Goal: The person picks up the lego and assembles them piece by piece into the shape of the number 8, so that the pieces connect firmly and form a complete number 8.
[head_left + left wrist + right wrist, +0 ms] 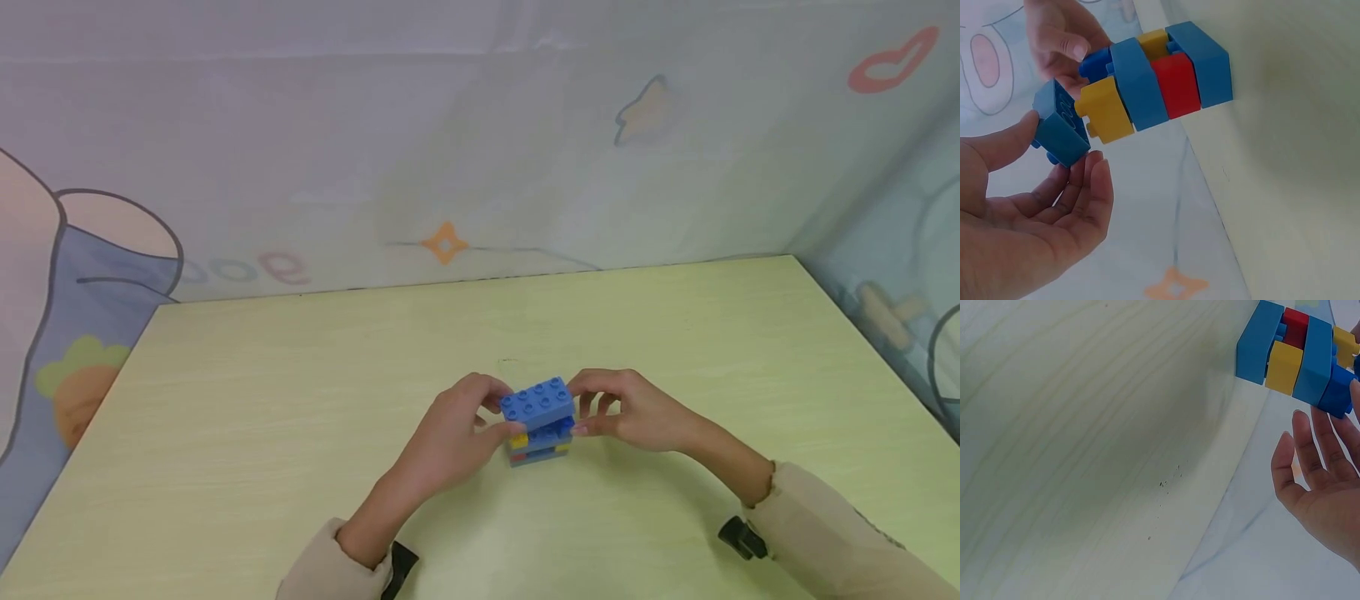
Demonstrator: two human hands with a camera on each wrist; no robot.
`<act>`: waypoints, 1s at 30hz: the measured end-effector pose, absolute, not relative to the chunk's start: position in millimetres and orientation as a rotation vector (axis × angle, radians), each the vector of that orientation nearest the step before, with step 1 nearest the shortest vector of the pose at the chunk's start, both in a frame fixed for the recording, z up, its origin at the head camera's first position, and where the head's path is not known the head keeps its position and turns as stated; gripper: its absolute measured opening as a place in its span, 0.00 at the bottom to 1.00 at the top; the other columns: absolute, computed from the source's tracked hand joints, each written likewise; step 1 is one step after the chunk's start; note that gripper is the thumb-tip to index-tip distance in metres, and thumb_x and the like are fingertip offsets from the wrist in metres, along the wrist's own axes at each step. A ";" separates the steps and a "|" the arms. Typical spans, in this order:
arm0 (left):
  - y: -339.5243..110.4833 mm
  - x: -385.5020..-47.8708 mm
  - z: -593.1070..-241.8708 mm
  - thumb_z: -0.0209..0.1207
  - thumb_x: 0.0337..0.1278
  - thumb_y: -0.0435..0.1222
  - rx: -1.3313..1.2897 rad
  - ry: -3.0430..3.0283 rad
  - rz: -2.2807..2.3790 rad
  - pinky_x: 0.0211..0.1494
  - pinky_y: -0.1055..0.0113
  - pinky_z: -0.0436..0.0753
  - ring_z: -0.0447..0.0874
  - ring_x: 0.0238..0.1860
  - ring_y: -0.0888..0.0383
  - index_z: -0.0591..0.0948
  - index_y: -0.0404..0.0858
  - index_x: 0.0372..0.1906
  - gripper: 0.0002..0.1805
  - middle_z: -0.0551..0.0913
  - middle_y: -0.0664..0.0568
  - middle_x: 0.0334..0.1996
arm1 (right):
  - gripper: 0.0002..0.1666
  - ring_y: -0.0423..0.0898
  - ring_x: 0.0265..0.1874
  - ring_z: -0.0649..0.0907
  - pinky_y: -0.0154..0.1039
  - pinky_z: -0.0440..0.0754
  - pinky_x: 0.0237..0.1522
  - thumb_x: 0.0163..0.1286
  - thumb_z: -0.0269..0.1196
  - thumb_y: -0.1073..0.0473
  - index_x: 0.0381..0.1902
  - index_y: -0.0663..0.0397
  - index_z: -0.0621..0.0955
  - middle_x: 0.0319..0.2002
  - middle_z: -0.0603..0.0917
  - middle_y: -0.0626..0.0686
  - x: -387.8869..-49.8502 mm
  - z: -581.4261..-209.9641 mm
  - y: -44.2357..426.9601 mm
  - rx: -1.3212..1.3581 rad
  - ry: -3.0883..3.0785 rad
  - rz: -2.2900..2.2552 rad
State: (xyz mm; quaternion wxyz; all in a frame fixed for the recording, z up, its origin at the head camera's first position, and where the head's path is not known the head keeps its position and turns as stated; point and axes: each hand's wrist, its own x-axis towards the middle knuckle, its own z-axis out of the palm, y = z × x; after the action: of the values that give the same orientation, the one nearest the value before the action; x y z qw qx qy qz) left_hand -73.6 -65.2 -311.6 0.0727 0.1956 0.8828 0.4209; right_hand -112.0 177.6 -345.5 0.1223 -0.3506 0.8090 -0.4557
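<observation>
A long blue brick [537, 402] is held, tilted, over a stack of toy building bricks by my left hand [453, 429], with the thumb on one side and fingers on the other. In the left wrist view, a gap shows between this brick [1063, 122] and the stack's yellow brick [1105, 112]. Below lie a long blue brick [1139, 84], a red brick [1175, 84] beside another yellow one, and a blue bottom brick [1210, 65]. At the stack's right end, my right hand [637, 408] pinches a small dark blue brick [1337, 390]; its grip is partly hidden.
The stack stands on a pale wooden table [300, 400]. A printed cloth [300, 142] hangs behind the table's far edge and along its sides. A black clip-like piece [742, 538] sits by the right sleeve.
</observation>
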 end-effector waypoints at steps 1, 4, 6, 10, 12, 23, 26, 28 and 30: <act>-64.7 -73.0 -312.4 0.61 0.55 0.36 0.593 2.649 1.262 0.44 0.62 0.76 0.74 0.42 0.55 0.75 0.34 0.45 0.14 0.75 0.52 0.39 | 0.13 0.45 0.33 0.77 0.38 0.78 0.33 0.58 0.65 0.65 0.42 0.58 0.78 0.38 0.78 0.50 -111.9 -345.3 177.4 -1.021 2.359 -1.333; -63.4 -72.0 -314.6 0.61 0.54 0.35 0.596 2.644 1.259 0.44 0.60 0.76 0.75 0.44 0.53 0.75 0.33 0.46 0.15 0.75 0.51 0.40 | 0.13 0.46 0.33 0.77 0.39 0.78 0.34 0.58 0.64 0.65 0.43 0.58 0.78 0.37 0.78 0.49 -111.9 -344.7 177.2 -1.014 2.353 -1.335; -62.7 -71.5 -315.6 0.61 0.54 0.35 0.598 2.646 1.260 0.45 0.59 0.76 0.75 0.45 0.52 0.75 0.33 0.46 0.16 0.75 0.50 0.41 | 0.13 0.45 0.33 0.77 0.38 0.78 0.34 0.58 0.64 0.65 0.43 0.57 0.78 0.37 0.78 0.49 -111.9 -344.2 177.2 -1.009 2.356 -1.327; -61.1 -70.7 -317.1 0.62 0.53 0.35 0.590 2.660 1.258 0.45 0.58 0.76 0.75 0.45 0.52 0.75 0.33 0.46 0.16 0.75 0.49 0.42 | 0.13 0.45 0.33 0.77 0.38 0.78 0.34 0.58 0.65 0.66 0.42 0.58 0.78 0.37 0.78 0.49 -111.8 -343.4 177.5 -0.999 2.368 -1.303; -60.2 -70.4 -317.9 0.62 0.52 0.34 0.585 2.669 1.257 0.46 0.59 0.76 0.75 0.45 0.53 0.75 0.34 0.47 0.17 0.75 0.49 0.42 | 0.13 0.44 0.33 0.77 0.38 0.78 0.35 0.58 0.65 0.66 0.42 0.58 0.78 0.36 0.78 0.48 -111.7 -343.0 177.7 -0.994 2.378 -1.290; -58.8 -70.1 -321.4 0.63 0.52 0.34 0.595 2.686 1.262 0.46 0.59 0.76 0.75 0.44 0.52 0.75 0.33 0.47 0.17 0.74 0.49 0.43 | 0.20 0.46 0.36 0.78 0.38 0.77 0.36 0.57 0.64 0.67 0.49 0.61 0.76 0.42 0.80 0.53 -107.2 -345.6 177.0 -0.912 2.425 -1.291; -58.8 -69.9 -321.4 0.63 0.52 0.34 0.599 2.695 1.251 0.46 0.60 0.76 0.76 0.44 0.53 0.75 0.34 0.47 0.17 0.74 0.49 0.42 | 0.22 0.47 0.36 0.78 0.38 0.77 0.37 0.57 0.65 0.67 0.50 0.61 0.75 0.42 0.79 0.53 -105.6 -345.4 176.6 -0.900 2.434 -1.296; -58.7 -69.8 -321.4 0.63 0.52 0.34 0.605 2.698 1.249 0.46 0.60 0.76 0.76 0.44 0.52 0.75 0.34 0.47 0.17 0.74 0.49 0.43 | 0.23 0.47 0.36 0.78 0.38 0.77 0.37 0.57 0.65 0.66 0.51 0.61 0.74 0.43 0.79 0.53 -104.7 -345.0 176.8 -0.900 2.438 -1.294; -58.6 -69.7 -321.4 0.63 0.52 0.34 0.609 2.699 1.247 0.45 0.59 0.76 0.76 0.44 0.52 0.75 0.34 0.47 0.17 0.74 0.49 0.43 | 0.23 0.46 0.36 0.78 0.38 0.77 0.37 0.58 0.64 0.66 0.52 0.60 0.74 0.44 0.79 0.53 -103.8 -344.4 177.1 -0.906 2.438 -1.290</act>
State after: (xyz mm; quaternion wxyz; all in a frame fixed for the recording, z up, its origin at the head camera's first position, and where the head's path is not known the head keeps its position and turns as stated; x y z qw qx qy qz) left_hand -69.7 -58.6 -321.4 0.0531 0.2004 0.8881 0.4103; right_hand -103.8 177.1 -344.4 0.1187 -0.3097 0.8338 -0.4413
